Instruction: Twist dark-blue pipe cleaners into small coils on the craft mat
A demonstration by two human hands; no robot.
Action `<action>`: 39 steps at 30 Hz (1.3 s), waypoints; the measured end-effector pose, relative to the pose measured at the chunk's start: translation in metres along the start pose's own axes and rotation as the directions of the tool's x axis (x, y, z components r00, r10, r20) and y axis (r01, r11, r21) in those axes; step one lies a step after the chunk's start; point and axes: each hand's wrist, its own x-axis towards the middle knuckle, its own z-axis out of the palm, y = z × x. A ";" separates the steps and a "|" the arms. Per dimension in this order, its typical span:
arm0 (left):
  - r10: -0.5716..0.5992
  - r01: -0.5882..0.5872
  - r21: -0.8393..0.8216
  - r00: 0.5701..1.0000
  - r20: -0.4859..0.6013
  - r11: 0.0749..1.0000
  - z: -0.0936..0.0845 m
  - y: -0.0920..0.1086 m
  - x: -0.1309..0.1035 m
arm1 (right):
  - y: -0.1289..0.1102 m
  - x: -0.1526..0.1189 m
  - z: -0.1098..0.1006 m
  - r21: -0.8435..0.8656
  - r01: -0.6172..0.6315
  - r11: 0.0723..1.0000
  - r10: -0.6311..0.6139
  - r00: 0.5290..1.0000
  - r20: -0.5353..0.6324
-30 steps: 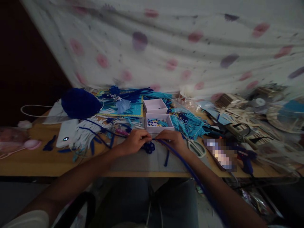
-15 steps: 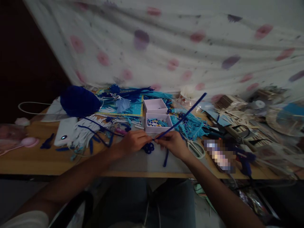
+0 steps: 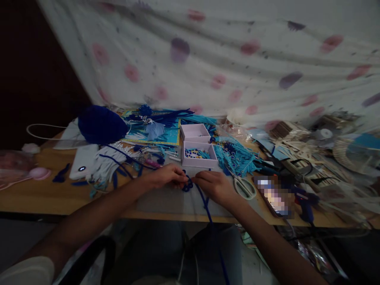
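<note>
Near the front middle of the table my left hand (image 3: pixel 171 176) is closed, its fingertips pinched at a blue fuzzy chenille stem. My right hand (image 3: pixel 216 189) is closed in a pinch just to the right, on the same blue chenille stem (image 3: pixel 211 219), whose long end hangs down past the table's front edge. Beside the left fingertips is a small dark blue looped piece (image 3: pixel 187 186); whether the hand touches it I cannot tell. Scissors with pale handles (image 3: pixel 245 187) lie right of my right hand. The exact pinch points are partly hidden by my fingers.
A white two-part box (image 3: pixel 198 161) with beads stands behind my hands. At the left are a large blue bundle (image 3: pixel 101 125) and a white phone-like object (image 3: pixel 84 162). Turquoise fringes (image 3: pixel 237 156), a lit phone (image 3: pixel 274 196) and a glue gun (image 3: pixel 305 200) lie to the right.
The long free end of the blue stem pointed up and right; now it hangs downward over the table edge. My hands have moved slightly apart.
</note>
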 end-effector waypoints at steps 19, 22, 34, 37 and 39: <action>0.458 -0.334 0.533 0.881 -0.117 0.777 0.005 -0.004 0.002 | 0.012 0.000 0.004 0.203 -0.109 0.973 0.129 0.988 -0.089; 0.192 -0.194 0.257 0.981 0.035 0.947 0.001 -0.003 0.005 | 0.005 -0.005 0.000 -0.110 0.074 0.991 -0.073 0.997 0.013; 0.884 -0.387 0.912 0.369 0.286 -0.134 0.003 -0.012 -0.004 | 0.016 0.011 0.000 0.658 -0.679 0.324 0.647 0.667 0.370; 0.876 -0.363 0.918 0.378 0.299 -0.157 0.002 -0.015 -0.006 | 0.017 0.011 0.002 0.669 -0.671 0.318 0.631 0.677 0.379; 0.854 -0.396 0.918 0.472 0.216 -0.013 0.004 -0.016 -0.006 | 0.017 0.010 0.003 0.649 -0.622 0.438 0.620 0.732 0.282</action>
